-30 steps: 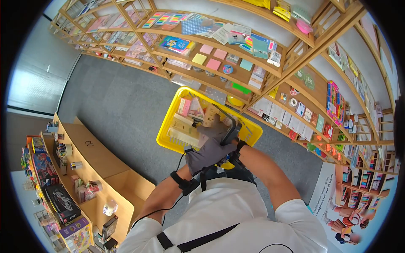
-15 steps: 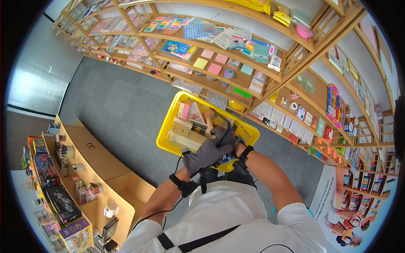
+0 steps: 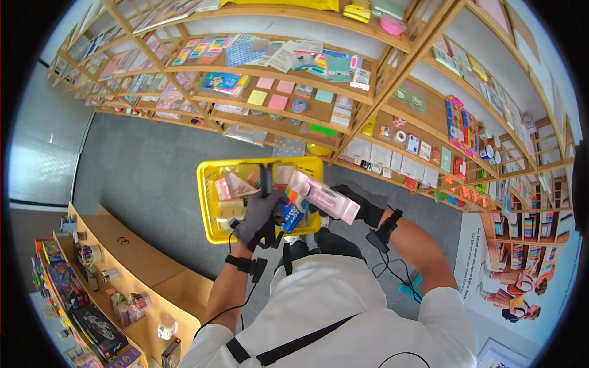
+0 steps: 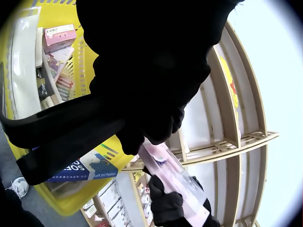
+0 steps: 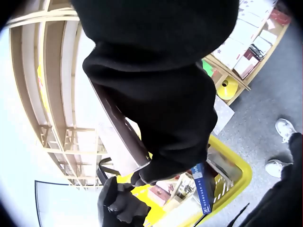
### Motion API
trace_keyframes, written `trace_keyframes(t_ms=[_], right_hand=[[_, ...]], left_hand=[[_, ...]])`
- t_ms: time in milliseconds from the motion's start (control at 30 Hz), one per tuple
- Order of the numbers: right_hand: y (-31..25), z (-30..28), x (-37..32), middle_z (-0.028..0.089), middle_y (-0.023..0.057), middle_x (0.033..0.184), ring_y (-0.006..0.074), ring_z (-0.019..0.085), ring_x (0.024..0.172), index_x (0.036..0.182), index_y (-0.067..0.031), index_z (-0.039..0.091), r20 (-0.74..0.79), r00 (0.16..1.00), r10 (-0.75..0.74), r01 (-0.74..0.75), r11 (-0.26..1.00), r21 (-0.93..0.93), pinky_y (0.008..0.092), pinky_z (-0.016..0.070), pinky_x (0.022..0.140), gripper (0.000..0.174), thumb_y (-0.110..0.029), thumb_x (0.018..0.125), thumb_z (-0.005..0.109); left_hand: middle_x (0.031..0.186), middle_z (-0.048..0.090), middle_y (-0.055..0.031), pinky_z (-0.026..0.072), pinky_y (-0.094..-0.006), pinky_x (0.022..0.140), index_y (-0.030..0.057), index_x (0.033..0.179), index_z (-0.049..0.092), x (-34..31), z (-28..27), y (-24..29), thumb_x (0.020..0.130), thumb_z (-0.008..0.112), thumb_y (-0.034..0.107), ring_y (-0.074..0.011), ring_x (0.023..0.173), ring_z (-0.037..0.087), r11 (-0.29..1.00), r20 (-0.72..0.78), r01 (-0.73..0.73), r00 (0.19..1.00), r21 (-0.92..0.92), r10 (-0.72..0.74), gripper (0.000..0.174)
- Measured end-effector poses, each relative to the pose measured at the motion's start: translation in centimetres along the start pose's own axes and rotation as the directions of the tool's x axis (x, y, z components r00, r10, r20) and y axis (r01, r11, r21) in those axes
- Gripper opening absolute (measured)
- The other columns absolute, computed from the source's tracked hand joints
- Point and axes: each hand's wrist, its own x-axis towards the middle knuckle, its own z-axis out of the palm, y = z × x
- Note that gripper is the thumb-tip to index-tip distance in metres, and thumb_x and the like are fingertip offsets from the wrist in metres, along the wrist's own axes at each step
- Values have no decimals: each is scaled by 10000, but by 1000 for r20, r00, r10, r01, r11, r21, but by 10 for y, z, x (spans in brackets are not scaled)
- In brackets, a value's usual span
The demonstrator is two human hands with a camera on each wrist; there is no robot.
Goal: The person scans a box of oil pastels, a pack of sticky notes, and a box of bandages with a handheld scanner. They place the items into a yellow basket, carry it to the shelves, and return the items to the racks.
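A long pink package with a clear window [image 3: 324, 197] is gripped by my gloved right hand [image 3: 363, 204], tilted above the right part of the yellow basket [image 3: 207, 211]. My left hand [image 3: 260, 219] holds the basket's black handle [image 3: 265, 178]. Between the hands lies a blue soft pastels box [image 3: 291, 216], also visible in the left wrist view. The left fingertips are close to the package's upper end in the left wrist view [image 4: 158, 153]; whether they touch it, I cannot tell. Right fingers wrap the package in the right wrist view [image 5: 118, 142].
Pink and white boxes [image 3: 230, 186] lie in the basket's left part. Wooden shelves [image 3: 245, 116] with stationery run behind and to the right. A curved wooden counter [image 3: 132, 236] stands on the left. Grey floor [image 3: 153, 159] lies between them.
My hands have moved apart, the right one outward, with the pink package now plainly seen in it. The basket and its handle have shifted left in the head view.
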Motion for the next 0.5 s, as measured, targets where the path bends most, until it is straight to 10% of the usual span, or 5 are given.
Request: trace_keyframes(t_ms=[100,267,333,500], right_hand=[[-36,8,-36,746,120,1262,176,755,1039,1410,-1,621,-97,993,71,1,806,592,319,626,884,410,-226,1069,643],[-31,-13,-67,744,148,1263,219,761,1060,1423,29,600,-346,937,-49,246,796,554,343,641,894,434,-240,1082,613],[-47,-26,-86,740,164,1274,256,765,1065,1446,35,579,-405,910,-86,361,642,676,370,643,898,453,-245,1090,589],[-11,-84,-121,607,219,1496,307,708,1208,1560,13,470,-501,844,-189,534,382,755,449,613,1011,537,-248,1094,536]], left_hand=[[670,629,-27,513,-294,489,14,945,743,7,-14,-8,1022,715,332,-146,506,589,995,-82,-11,997,-101,3,328],[710,598,-22,557,-349,574,28,1027,726,36,-63,-66,1068,621,422,-180,547,600,973,-250,-129,965,-189,80,410],[842,659,-68,627,-352,643,-7,1146,685,34,-85,-80,1088,596,391,-226,775,717,985,-260,-172,952,-32,158,412],[797,517,-44,608,-485,824,28,1268,633,32,-137,-117,1096,523,473,-222,700,612,939,-325,-40,943,-342,-78,489]])
